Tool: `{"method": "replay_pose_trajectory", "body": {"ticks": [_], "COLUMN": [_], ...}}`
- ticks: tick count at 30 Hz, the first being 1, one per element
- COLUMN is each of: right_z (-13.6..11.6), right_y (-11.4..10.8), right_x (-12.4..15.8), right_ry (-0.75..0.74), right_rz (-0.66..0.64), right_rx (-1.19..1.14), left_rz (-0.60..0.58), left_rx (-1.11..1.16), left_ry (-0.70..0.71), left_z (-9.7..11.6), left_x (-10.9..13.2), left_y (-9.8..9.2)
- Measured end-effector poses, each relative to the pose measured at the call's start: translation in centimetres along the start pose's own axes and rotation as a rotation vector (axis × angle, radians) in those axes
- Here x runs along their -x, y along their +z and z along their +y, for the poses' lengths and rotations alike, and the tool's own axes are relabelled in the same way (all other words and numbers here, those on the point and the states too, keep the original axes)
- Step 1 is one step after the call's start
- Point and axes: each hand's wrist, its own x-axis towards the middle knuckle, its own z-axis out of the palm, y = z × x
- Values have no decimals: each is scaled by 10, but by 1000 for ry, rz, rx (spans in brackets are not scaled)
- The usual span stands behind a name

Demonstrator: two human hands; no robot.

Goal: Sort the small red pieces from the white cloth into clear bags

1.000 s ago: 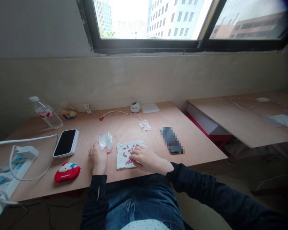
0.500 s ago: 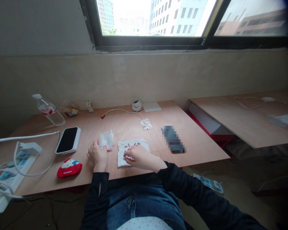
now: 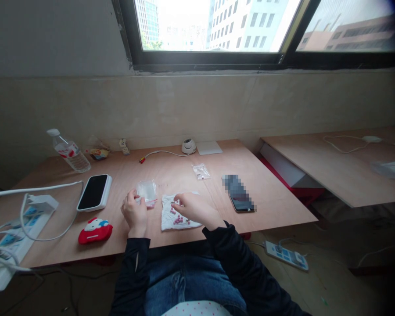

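Note:
My left hand [image 3: 134, 213] rests on the table at the left edge of a small clear plastic bag [image 3: 147, 189]. Its fingers are curled and the thumb is bent toward them; anything between them is too small to make out. A white cloth [image 3: 166, 219] lies flat to the right of the bag. Several small pink beads [image 3: 178, 219] are scattered on it. Above the cloth's upper right part is my right hand [image 3: 194, 207], thumb and forefinger pinched together. What sits in that pinch, I cannot tell. Part of the cloth is hidden under this hand.
Another small clear bag [image 3: 201, 171] and a phone [image 3: 238, 193] lie to the right. At left are a white device with a black screen [image 3: 94, 193], a red pouch [image 3: 95, 231], a power strip [image 3: 23, 232] and a water bottle [image 3: 70, 153]. A dome camera [image 3: 188, 146] stands at the back.
My right hand has drawn back slightly from the cloth, uncovering more beads. My left thumb has shifted off the bag's lower edge. The view has moved a little.

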Motion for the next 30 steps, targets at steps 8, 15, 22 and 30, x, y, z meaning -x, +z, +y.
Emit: {"method": "replay_pose_trajectory", "body": {"ticks": [8, 15, 22, 30], "right_z": [13, 6, 14, 4], "right_y": [2, 14, 19, 15], "right_x": [-10, -16, -13, -2], "right_ry": [65, -101, 36, -43], "right_rz": [25, 264, 353, 495], "right_rx": [-270, -699, -714, -319], "left_rz": [-78, -445, -612, -716], "left_rx": [519, 826, 771, 550], "left_ry": [-182, -193, -40, 49], "left_z": [41, 81, 81, 76], "left_x": [-8, 7, 6, 9], "left_y": [-35, -45, -52, -53]}}
